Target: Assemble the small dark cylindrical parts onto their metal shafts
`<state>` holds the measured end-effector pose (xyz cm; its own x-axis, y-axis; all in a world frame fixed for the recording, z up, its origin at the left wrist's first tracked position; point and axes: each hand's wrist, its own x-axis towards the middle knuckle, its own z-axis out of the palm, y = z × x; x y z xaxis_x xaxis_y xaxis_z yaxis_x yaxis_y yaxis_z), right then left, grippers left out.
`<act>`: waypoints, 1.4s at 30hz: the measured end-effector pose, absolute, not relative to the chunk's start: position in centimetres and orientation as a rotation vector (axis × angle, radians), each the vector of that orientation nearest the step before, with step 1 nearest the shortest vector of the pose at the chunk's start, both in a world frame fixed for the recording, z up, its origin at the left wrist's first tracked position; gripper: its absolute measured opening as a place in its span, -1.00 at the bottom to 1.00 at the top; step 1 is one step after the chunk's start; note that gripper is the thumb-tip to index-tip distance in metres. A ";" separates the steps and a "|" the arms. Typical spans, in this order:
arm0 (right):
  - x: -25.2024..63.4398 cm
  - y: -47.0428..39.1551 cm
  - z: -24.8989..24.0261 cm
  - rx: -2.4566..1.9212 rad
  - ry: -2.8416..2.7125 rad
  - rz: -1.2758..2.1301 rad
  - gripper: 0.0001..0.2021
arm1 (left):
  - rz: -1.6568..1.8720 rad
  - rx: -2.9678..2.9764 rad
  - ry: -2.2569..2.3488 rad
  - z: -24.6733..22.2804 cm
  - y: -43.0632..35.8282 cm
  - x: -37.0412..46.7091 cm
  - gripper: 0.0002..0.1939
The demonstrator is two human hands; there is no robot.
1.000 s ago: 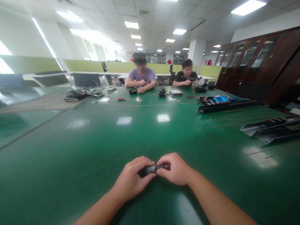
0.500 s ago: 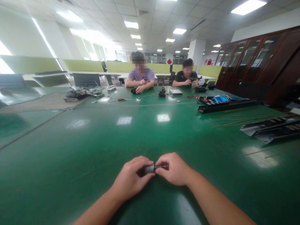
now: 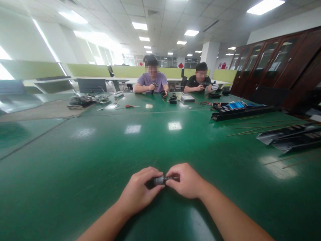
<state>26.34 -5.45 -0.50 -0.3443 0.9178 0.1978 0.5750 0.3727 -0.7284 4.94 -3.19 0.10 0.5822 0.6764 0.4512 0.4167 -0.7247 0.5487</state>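
Near the front of the green table (image 3: 112,147), my left hand (image 3: 140,190) is wrapped round a grey and black cylindrical part (image 3: 158,180). The fingertips and thumb press on it from above and below. Just to the right, my right hand (image 3: 187,180) pinches a thin dark shaft (image 3: 173,178) that lies in line with the cylinder and meets its right end. Both hands rest low over the tabletop, their fingertips almost touching. Fine detail of the two parts is blurred, and part of the cylinder is hidden in my left hand.
Two people (image 3: 152,80) (image 3: 200,80) sit across the table, handling dark objects. A red screwdriver (image 3: 130,106), a grey box (image 3: 187,98) and black parts (image 3: 173,98) lie at the far side. Black metal channels (image 3: 240,112) and thin rods (image 3: 245,132) are at the right.
The person in purple across the table has raised one hand with a dark object and moved the other rightward. My hands have barely moved and keep the same hold.
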 end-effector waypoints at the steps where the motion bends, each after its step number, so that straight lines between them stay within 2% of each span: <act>1: 26.4 -5.5 -0.5 -1.283 -2.038 0.738 -0.87 | 0.925 2.430 0.882 0.1 -3.2 4.9 -0.83; 28: 26.3 -5.5 -0.7 -1.279 -2.004 0.721 -0.90 | 0.737 2.323 1.002 0.4 -3.4 5.1 -0.86; 42: 26.2 -5.5 -0.8 -1.263 -1.950 0.754 -0.92 | 0.742 2.353 0.957 0.3 -3.3 5.0 -0.79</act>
